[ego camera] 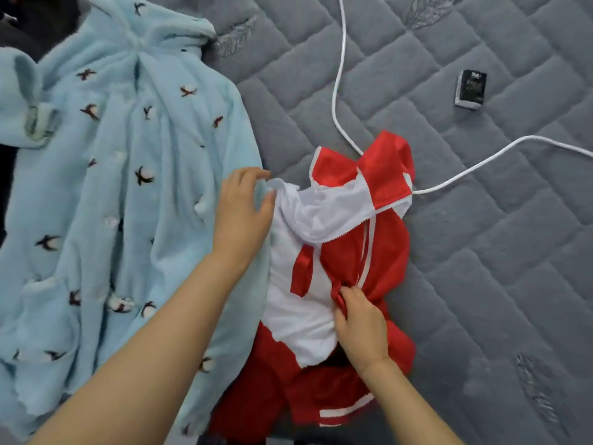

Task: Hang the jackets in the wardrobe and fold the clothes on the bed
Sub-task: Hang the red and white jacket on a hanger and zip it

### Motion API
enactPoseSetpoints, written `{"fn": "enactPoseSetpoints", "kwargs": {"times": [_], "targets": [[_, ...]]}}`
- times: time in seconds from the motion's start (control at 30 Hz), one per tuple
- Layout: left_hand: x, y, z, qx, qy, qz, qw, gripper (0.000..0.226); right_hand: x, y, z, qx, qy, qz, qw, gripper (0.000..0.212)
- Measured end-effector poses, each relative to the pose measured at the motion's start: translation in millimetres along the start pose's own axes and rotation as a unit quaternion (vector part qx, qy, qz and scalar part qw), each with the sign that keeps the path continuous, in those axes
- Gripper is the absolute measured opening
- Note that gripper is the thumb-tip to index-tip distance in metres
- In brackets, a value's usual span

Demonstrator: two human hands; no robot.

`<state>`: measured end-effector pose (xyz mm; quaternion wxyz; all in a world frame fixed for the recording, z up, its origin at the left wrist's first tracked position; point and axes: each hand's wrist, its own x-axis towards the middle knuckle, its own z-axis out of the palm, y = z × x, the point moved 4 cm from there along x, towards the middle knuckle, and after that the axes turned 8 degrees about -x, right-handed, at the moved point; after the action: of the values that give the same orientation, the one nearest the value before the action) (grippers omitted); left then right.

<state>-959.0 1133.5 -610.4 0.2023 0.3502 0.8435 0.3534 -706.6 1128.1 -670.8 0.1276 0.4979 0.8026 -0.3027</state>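
Observation:
A crumpled red and white garment (346, 239) lies on the grey quilted mattress (481, 236) in the middle of the view. My left hand (244, 216) pinches its white upper left edge between thumb and fingers. My right hand (361, 322) grips a bunched red fold near the garment's middle. A fluffy light blue jacket (106, 194) with small dark bird patterns and white buttons lies spread out on the left, its right edge under my left hand and forearm.
A white cable (337, 101) runs down from the top and under the red garment, then out to the right edge. A small black packet (470, 88) lies at the upper right. Dark fabric (35, 24) shows at the top left corner.

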Motion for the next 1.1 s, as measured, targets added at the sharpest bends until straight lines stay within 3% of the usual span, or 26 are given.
{"fn": "enactPoseSetpoints", "kwargs": {"times": [0.13, 0.2, 0.27, 0.33, 0.4, 0.47, 0.5, 0.6, 0.7, 0.8, 0.93, 1.0, 1.1], "targets": [[5.5, 9.8, 69.4, -0.066, -0.206, -0.164, 0.962, 0.033, -52.9, 62.9, 0.5, -0.026, -0.051, 0.108, 0.993, 0.036], [-7.5, 16.9, 104.2, -0.027, -0.297, -0.166, 0.94, 0.034, -61.7, 87.4, -4.8, 0.002, -0.072, 0.147, 0.987, 0.042], [-18.7, 26.8, 126.7, -0.013, -0.309, -0.159, 0.937, 0.034, -57.2, 103.3, -18.2, 0.111, -0.047, 0.164, 0.979, 0.035], [-27.5, 29.4, 135.5, -0.055, -0.31, -0.212, 0.925, 0.039, -42.7, 106.7, -37.8, 0.272, 0.001, 0.211, 0.939, 0.024], [-37.6, 31.8, 147.4, -0.078, -0.356, -0.269, 0.892, 0.053, -20.7, 105.2, -55.9, 0.462, 0.02, 0.268, 0.845, 0.018], [-50.2, 34.1, 155.7, -0.101, -0.403, -0.309, 0.856, 0.059, 8.1, 104.2, -66.4, 0.572, 0.029, 0.283, 0.77, 0.032], [-57.9, 36.6, 157.7, -0.128, -0.422, -0.32, 0.839, 0.055, 23.0, 104.1, -70.0, 0.584, 0.041, 0.284, 0.759, 0.037], [-76.8, 38.8, 164.2, -0.163, -0.478, -0.3, 0.81, 0.034, 53.1, 103.7, -74.2, 0.543, 0.088, 0.307, 0.777, 0.04], [-83.9, 38.1, 172.1, -0.129, -0.45, -0.278, 0.839, 0.031, 55.5, 111.2, -66.0, 0.54, 0.088, 0.337, 0.766, 0.028], [-85.0, 39.8, 176.0, -0.078, -0.412, -0.229, 0.879, 0.035, 41.6, 117.6, -64.4, 0.595, 0.092, 0.305, 0.738, 0.021], [-109.1, 52.3, 169.0, -0.179, -0.443, -0.248, 0.843, 0.059, 11.7, 122.5, -71.9, 0.653, 0.087, 0.24, 0.713, 0.03], [-129.1, 57.1, 167.9, -0.238, -0.446, -0.244, 0.828, 0.043, -3.7, 122.4, -78.0, 0.652, 0.084, 0.208, 0.724, 0.029], [-152.9, 63.1, 150.6, -0.326, -0.324, -0.287, 0.841, 0.011, -28.4, 117.2, -90.4, 0.638, 0.086, 0.171, 0.746, 0.028]]}}
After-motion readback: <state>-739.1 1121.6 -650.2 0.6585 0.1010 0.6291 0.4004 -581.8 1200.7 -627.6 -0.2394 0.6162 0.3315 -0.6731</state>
